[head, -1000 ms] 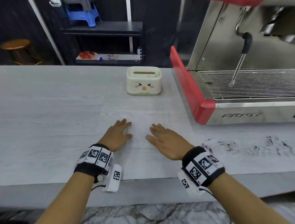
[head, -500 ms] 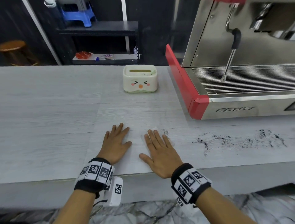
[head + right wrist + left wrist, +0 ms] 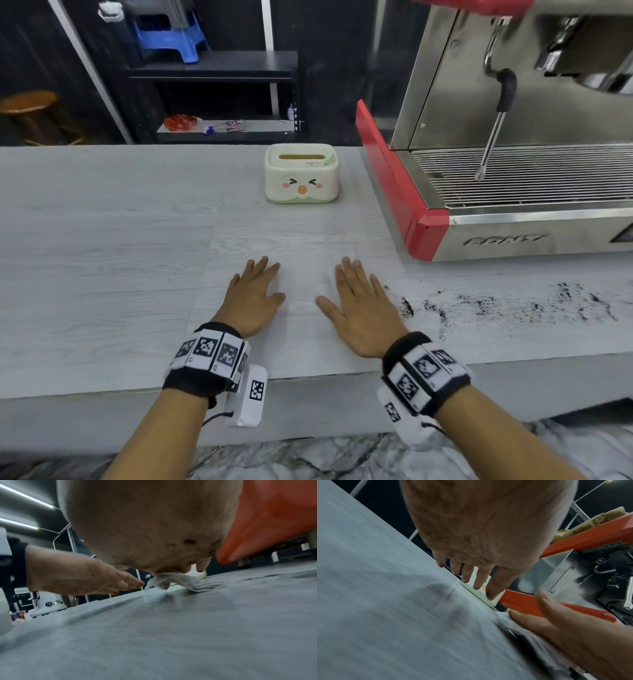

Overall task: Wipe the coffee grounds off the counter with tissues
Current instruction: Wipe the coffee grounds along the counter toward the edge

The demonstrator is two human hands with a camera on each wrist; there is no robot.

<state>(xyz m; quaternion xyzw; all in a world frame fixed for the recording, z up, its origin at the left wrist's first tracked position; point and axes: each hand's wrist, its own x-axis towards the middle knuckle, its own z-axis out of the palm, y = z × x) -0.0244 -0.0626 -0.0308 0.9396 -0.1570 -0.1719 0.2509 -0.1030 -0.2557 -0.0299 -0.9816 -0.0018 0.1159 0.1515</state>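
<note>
Where I look down from the head camera, both of my hands lie flat, palms down, on the pale grey wood-grain bench [image 3: 102, 240]. My left hand [image 3: 253, 299] has straight, relaxed fingers and holds nothing. My right hand [image 3: 361, 311] presses with straight fingers on a folded white tissue [image 3: 193, 581]; the wrist views show its layered edge under the fingertips, while from the head camera it is nearly hidden beneath the palm.

Black coffee grounds [image 3: 513, 305], gritty and smeared in streaks, spread over the bench to the right of my right hand, the nearest clump just beside its little-finger edge.

At the far side of the bench stands a cream, round-cornered plastic tissue box [image 3: 301, 178] with a slot in its lid and a printed cartoon face: squeezed eyes, pink cheeks, orange beak. To its right sits a brushed-steel espresso machine [image 3: 513, 240] with red corner trim, a ribbed drip grille and a steam wand with a black sleeve; the raised lettering on its front is blurred and I cannot read it with certainty.

Black wrist bands [image 3: 212, 359] carrying square black-and-white marker tags circle both my wrists. Behind the bench a dark shelf [image 3: 222, 68] bears a blue plastic stool [image 3: 168, 41].
</note>
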